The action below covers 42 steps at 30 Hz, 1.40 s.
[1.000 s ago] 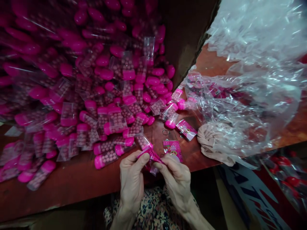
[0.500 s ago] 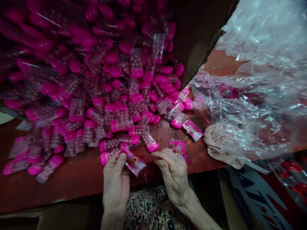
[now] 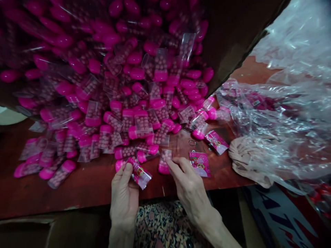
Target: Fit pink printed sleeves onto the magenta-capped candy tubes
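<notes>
My left hand (image 3: 124,193) is closed on a bagged pink tube with a printed label (image 3: 138,173), held just above the near edge of the red-brown table (image 3: 85,189). My right hand (image 3: 187,184) reaches forward with fingers stretched, its fingertips touching a loose pink-capped tube of beads in a clear bag (image 3: 164,161). A pink printed label card (image 3: 199,164) lies flat just right of that hand. A big heap of bagged pink-capped tubes (image 3: 116,86) spills from a cardboard box toward both hands.
Crumpled clear plastic sheeting (image 3: 284,103) covers the right side, over a beige cloth (image 3: 244,156). Another label packet (image 3: 216,142) and a small metal ring (image 3: 191,142) lie near the heap. The box's dark wall (image 3: 232,38) rises at the back right. Patterned clothing (image 3: 165,224) shows below.
Both hands held one packet together a second ago. The right hand let go and reached forward to a loose tube. The left hand keeps the labelled packet, moved left.
</notes>
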Available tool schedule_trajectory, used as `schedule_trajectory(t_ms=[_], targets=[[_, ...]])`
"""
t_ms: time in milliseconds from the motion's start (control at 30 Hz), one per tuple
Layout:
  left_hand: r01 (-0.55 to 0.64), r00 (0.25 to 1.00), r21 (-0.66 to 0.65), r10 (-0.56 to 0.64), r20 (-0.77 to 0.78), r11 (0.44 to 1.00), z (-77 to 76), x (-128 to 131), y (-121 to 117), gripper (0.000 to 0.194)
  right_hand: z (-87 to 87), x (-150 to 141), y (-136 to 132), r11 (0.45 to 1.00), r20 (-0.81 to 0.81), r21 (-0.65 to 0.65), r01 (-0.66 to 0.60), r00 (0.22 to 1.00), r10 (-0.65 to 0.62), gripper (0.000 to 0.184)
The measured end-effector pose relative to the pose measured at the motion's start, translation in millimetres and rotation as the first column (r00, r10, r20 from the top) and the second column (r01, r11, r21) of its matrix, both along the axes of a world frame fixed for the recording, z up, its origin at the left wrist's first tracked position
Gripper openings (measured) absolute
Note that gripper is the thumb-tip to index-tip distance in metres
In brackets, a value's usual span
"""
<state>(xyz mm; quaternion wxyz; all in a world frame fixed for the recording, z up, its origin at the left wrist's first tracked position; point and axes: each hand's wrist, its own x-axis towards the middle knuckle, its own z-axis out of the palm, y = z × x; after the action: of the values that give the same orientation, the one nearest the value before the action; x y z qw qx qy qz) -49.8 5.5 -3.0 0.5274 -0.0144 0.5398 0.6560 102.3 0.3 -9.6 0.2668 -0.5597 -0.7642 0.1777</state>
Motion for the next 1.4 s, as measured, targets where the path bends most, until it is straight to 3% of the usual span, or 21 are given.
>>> schedule_trajectory(t_ms=[133, 200, 433, 567, 667, 767, 833, 900, 1033, 1167, 1400], targets=[[-0.006, 0.999, 0.012, 0.006, 0.047, 1.0, 0.3, -1.2, -1.5, 0.015, -4.7, 13.5, 6.0, 0.978, 0.165, 0.0, -0.207, 0.965, 0.204, 0.052], [-0.016, 0.998, 0.006, 0.015, 0.063, 1.0, -0.3, -3.1, -2.4, 0.014, -5.2, 23.0, 4.1, 0.97, 0.185, -0.006, -0.243, 0.953, 0.24, 0.056], [-0.065, 0.982, -0.088, 0.08, 0.173, 0.994, 7.0, -5.0, 6.0, 0.007, -12.5, 43.9, -6.5, 0.987, 0.115, 0.04, -0.157, 0.982, 0.152, 0.051], [-0.084, 0.97, -0.156, 0.117, 0.213, 0.984, 20.3, 0.9, 14.7, 0.018, -20.9, 47.5, -8.7, 0.988, 0.001, 0.029, -0.151, 0.988, 0.151, 0.049], [-0.086, 0.971, -0.144, 0.116, 0.209, 0.986, 23.7, 3.6, 16.8, 0.02, -20.0, 39.7, -6.9, 0.995, -0.082, 0.005, -0.104, 0.991, 0.104, 0.033], [-0.085, 0.98, -0.083, 0.098, 0.174, 0.993, 19.5, 4.1, 15.3, 0.02, -9.6, 22.2, -4.9, 0.996, -0.153, -0.087, 0.01, 0.988, -0.023, 0.014], [-0.086, 0.987, -0.016, 0.088, 0.132, 0.996, 14.5, 4.6, 13.9, 0.016, -0.1, 9.7, -6.8, 0.949, -0.347, -0.284, 0.137, 0.908, -0.235, 0.02], [-0.081, 0.994, 0.05, 0.077, 0.078, 0.996, 9.4, 5.9, 12.8, 0.009, 7.8, -0.6, -11.2, 0.898, -0.503, -0.409, 0.163, 0.78, -0.371, 0.024], [-0.071, 0.997, 0.115, 0.072, -0.008, 0.991, 3.8, 11.9, 12.1, 0.016, 14.1, -15.0, -19.2, 0.86, -0.62, -0.487, 0.154, 0.632, -0.464, 0.026], [-0.072, 0.997, 0.125, 0.076, -0.026, 0.99, 5.3, 20.4, 11.3, 0.021, 12.6, -24.0, -20.8, 0.861, -0.655, -0.484, 0.158, 0.587, -0.476, 0.027], [-0.065, 0.997, 0.102, 0.07, -0.042, 0.993, 4.3, 28.8, 9.5, 0.023, 10.1, -31.2, -25.3, 0.87, -0.667, -0.477, 0.129, 0.592, -0.453, 0.025]])
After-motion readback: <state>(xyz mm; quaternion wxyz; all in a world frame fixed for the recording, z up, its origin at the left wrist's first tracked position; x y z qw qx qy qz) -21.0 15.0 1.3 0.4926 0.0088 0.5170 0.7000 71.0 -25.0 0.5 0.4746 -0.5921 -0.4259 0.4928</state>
